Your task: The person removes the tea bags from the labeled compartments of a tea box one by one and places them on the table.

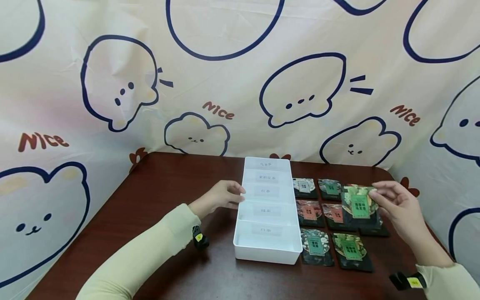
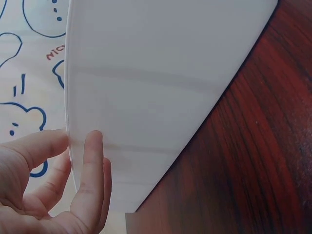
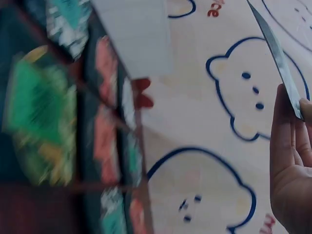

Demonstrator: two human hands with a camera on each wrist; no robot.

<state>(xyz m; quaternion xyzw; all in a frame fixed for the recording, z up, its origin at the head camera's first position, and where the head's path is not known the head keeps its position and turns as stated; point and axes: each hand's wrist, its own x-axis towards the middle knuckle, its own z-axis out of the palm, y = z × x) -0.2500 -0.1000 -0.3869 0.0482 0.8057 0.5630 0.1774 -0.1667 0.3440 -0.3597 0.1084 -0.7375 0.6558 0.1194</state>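
Note:
A long white box (image 1: 268, 250) with several labelled compartments stands in the middle of the table. My left hand (image 1: 221, 195) is at its left side, thumb and index fingertips at the rim. In the left wrist view, two straighter fingers (image 2: 93, 170) lie in front of the outer wall. My right hand (image 1: 401, 208) pinches a dark tea packet (image 1: 360, 205) with a green label by its right edge. It is raised above the packets on the table and partly hides some. The right wrist view shows the held packet (image 3: 280, 63) edge-on between thumb and fingers.
Several tea packets lie in rows right of the box, among them a red-labelled one (image 1: 309, 213), a teal-labelled one (image 1: 316, 246) and a green-labelled one (image 1: 351, 251). A cartoon-printed cloth (image 1: 240, 83) hangs behind the dark wooden table (image 1: 180, 183).

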